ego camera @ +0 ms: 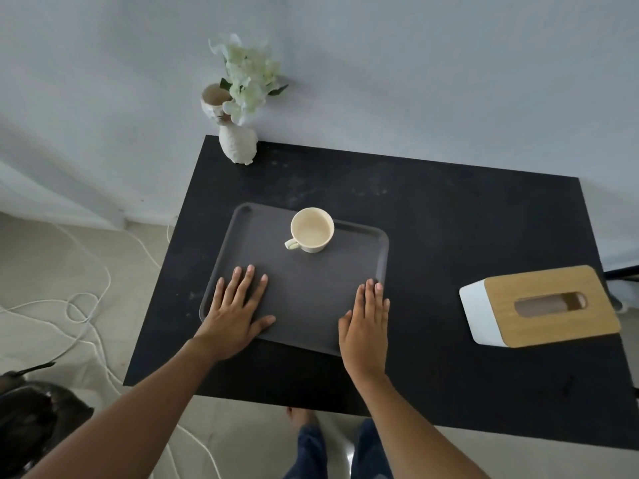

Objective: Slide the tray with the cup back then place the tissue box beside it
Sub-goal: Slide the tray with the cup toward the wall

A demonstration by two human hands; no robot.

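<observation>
Both hands are lying flat, palms down, on the tray (304, 288) on the bench (449, 209): left hand (235, 312) spread, right hand (366, 326) fingers together. Cup (311, 229) is sitting at the tray's far edge; tissue box (539, 305) is resting well right.

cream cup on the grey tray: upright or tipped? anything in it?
Upright and empty: the cream cup stands on its base on the dark grey tray, its open mouth showing a bare interior.

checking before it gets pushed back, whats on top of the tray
A cream cup stands upright near the far edge of the tray; it looks empty. The left hand and right hand lie flat on the near part, hiding the surface beneath them.
</observation>
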